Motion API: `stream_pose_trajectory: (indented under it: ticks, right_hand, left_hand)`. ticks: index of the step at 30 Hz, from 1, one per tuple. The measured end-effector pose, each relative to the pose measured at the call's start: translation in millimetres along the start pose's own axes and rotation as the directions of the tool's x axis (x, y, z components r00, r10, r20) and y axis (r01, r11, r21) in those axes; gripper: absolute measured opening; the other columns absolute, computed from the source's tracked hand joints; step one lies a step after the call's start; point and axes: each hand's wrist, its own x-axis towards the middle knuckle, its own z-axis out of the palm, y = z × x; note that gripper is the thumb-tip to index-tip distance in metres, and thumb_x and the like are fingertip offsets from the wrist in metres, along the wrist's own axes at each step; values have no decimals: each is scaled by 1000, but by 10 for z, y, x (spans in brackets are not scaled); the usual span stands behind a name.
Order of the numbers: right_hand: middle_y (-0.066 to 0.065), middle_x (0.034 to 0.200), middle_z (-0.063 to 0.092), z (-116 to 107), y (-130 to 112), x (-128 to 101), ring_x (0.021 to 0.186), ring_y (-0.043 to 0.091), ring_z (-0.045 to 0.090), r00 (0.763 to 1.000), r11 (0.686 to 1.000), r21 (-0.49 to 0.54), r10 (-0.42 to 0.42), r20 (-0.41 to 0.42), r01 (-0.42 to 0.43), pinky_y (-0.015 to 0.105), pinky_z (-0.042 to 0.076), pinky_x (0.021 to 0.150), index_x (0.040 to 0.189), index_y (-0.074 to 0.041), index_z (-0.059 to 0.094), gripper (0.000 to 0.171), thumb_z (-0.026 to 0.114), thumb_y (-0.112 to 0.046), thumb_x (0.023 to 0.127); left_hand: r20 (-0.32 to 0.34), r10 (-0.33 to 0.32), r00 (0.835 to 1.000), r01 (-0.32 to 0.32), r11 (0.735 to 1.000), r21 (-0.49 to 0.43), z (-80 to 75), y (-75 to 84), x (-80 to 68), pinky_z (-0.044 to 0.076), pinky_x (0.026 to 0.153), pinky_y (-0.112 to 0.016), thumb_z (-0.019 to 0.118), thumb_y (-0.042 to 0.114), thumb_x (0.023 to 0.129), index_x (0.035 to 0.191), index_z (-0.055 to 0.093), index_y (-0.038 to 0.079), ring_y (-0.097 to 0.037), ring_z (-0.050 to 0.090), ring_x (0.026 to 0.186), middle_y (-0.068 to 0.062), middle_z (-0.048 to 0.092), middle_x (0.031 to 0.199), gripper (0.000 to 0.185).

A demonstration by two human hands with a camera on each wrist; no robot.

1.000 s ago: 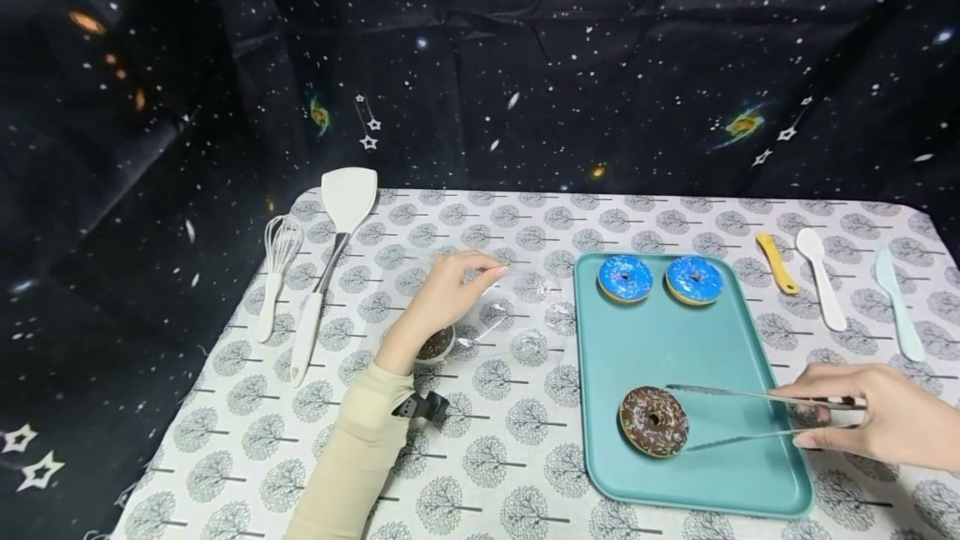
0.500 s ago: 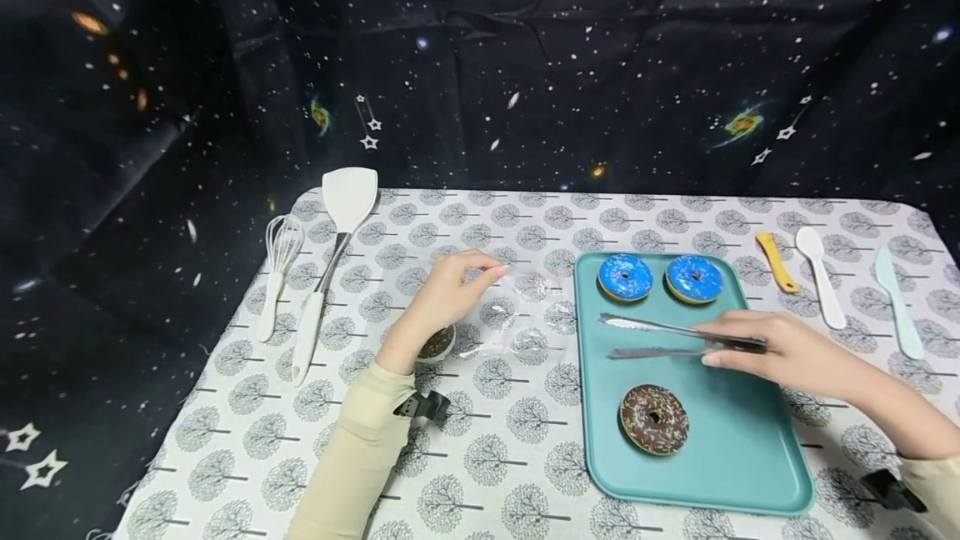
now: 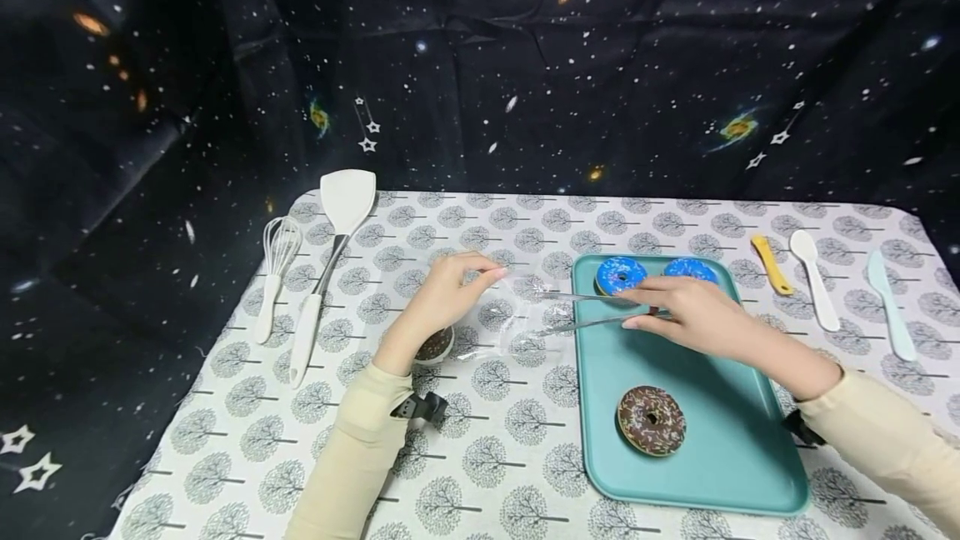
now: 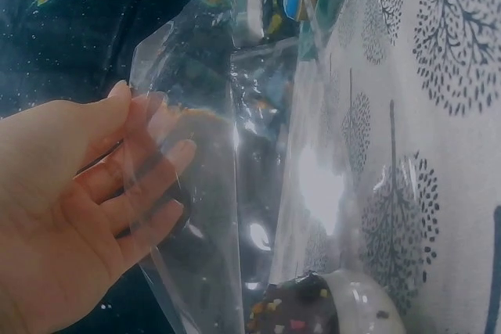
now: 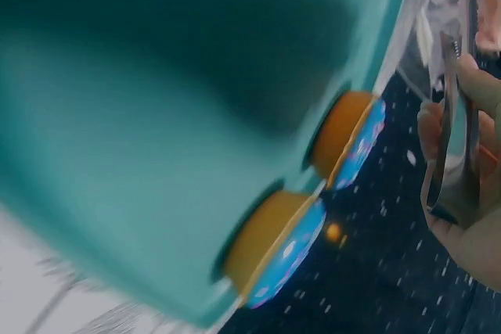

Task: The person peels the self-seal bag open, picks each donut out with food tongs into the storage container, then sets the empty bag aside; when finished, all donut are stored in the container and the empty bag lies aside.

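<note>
My left hand pinches the edge of a clear plastic bag between thumb and fingers, holding its film up off the cloth. Near my left wrist, in the head view, a chocolate doughnut with sprinkles is partly hidden; the left wrist view shows it at the bag's lower end. Metal tongs are gripped in my right hand, their two arms spread with nothing between them. Their tips overlap the bag's right part. Another chocolate doughnut lies on the teal tray.
Two blue doughnuts, one left and one right, sit at the tray's far end; my right hand partly covers the right one. A whisk and spatula lie left. Right are a yellow-handled tool, white spoon and pale knife.
My right hand has carried the tongs from beside the near chocolate doughnut up and left across the tray, to the bag. My left hand stays in place, still pinching the bag.
</note>
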Motion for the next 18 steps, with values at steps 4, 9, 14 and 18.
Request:
stream_pose_trajectory:
  ticks: [4,9,14,18]
  right_hand:
    - [-2,95,66,95,-61,212,67,7,55,998,997,-27,-70,-4,70,25,47,57,118,-15,66,41,71,-33,82]
    - [-1,90,64,230,-186,440,66,7,51,990,989,-38,-143,16,143,27,49,60,115,-10,67,41,71,-34,81]
    - [-2,89,62,350,-329,616,70,8,53,985,985,-47,-163,56,165,30,51,65,115,-11,66,42,70,-36,82]
    - [-1,90,63,387,-422,758,71,9,55,981,983,-39,-179,72,182,29,51,64,116,-10,66,41,69,-35,83]
  left_hand:
    - [5,-3,1000,3,1000,0,-6,-3,0,45,98,-36,54,31,95,109,68,11,-19,61,106,-4,67,112,28]
    - [1,2,1000,-2,1000,-1,-10,-9,-5,46,98,-36,54,31,94,109,68,10,-20,61,106,-5,67,112,29]
    - [-6,17,1000,-16,1000,7,1,-22,-5,47,95,-35,55,31,94,108,68,10,-19,62,103,-4,67,111,28]
    - [-17,36,999,-36,999,-1,2,-21,-6,47,95,-36,56,30,94,106,69,10,-19,62,103,-4,68,109,27]
